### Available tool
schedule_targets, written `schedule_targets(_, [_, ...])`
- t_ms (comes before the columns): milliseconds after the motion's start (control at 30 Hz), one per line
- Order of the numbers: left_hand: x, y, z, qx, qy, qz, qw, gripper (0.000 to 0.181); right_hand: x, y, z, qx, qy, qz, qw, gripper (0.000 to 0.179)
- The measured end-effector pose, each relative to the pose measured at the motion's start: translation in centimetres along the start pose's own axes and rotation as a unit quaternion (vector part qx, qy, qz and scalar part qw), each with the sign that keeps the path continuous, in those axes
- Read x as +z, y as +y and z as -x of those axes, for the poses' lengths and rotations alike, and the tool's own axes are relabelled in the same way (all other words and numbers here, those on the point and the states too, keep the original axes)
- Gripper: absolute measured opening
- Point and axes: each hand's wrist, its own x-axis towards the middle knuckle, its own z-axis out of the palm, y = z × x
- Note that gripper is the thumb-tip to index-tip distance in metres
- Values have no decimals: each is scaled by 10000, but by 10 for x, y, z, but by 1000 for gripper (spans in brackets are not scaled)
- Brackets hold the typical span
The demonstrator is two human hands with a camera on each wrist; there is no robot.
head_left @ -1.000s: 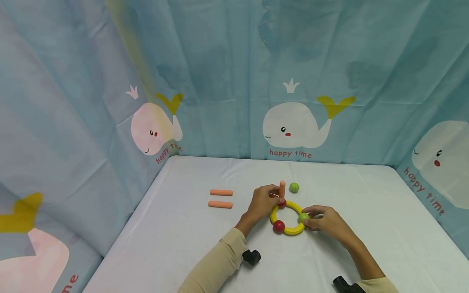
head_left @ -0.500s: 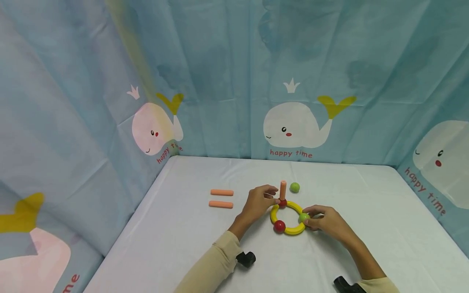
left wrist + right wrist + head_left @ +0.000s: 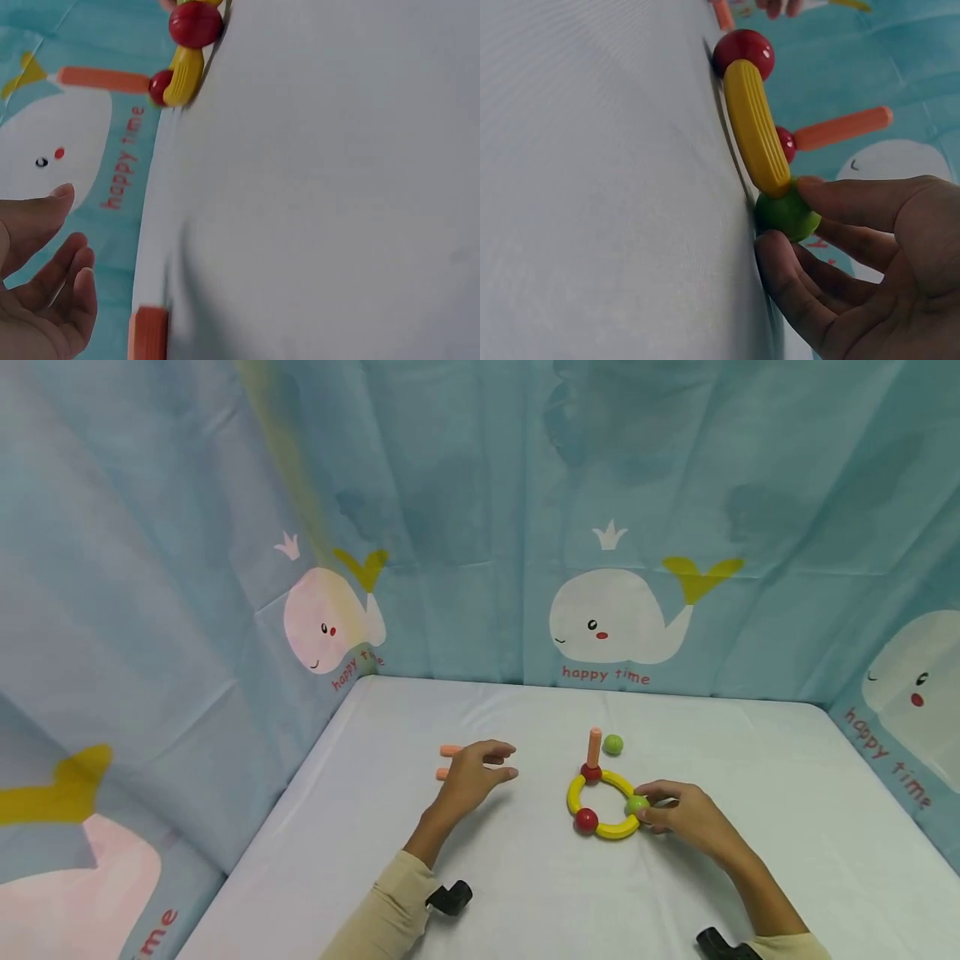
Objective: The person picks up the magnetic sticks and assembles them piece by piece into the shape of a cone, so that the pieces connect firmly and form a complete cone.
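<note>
On the white table lies a ring of curved yellow rods [image 3: 618,831] joined by balls. Two of the balls are red, and from the far red ball [image 3: 591,773] an orange stick [image 3: 594,748] stands upright. My right hand [image 3: 686,817] pinches the green ball [image 3: 786,215] on the ring's right side between thumb and fingers. My left hand [image 3: 471,777] is off to the left of the ring, fingers apart and holding nothing. It overlaps two orange sticks [image 3: 450,750] lying on the table, hiding most of them in the head view.
A loose green ball [image 3: 613,744] sits behind the ring, right of the upright stick. Light blue curtains [image 3: 465,527] with printed whales surround the table [image 3: 525,902] at the back and sides. Each wrist carries a black camera [image 3: 450,898].
My left hand has let go of the upright orange stick and moved left to the two lying sticks. The stick stays standing in the red ball. My right hand keeps hold of the green ball.
</note>
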Motion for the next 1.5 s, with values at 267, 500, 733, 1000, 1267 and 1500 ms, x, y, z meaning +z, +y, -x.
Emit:
schedule_targets(267, [-29, -25, 16, -348, 242, 381, 9984, 35, -8, 8, 3, 96, 176, 221, 9996, 48])
schedule_targets(500, [-44, -44, 23, -707, 445, 764, 9936, 30, -12, 11, 9, 183, 237, 294, 9991, 50])
schedule_targets(733, [-46, -59, 23, -1059, 725, 136, 9916, 34, -14, 12, 15, 231, 233, 321, 9989, 52])
schedule_targets(1000, [-47, -66, 24, -967, 690, -63, 9929, 33, -13, 10, 20, 238, 183, 348, 9989, 52])
schedule_targets(1267, [-45, -67, 24, -1023, 535, -85, 9933, 37, -10, 8, 25, 96, 89, 483, 9987, 47])
schedule_targets(1500, [-45, -67, 24, -945, 484, -139, 9943, 35, -6, 3, 27, 107, -114, 508, 9986, 47])
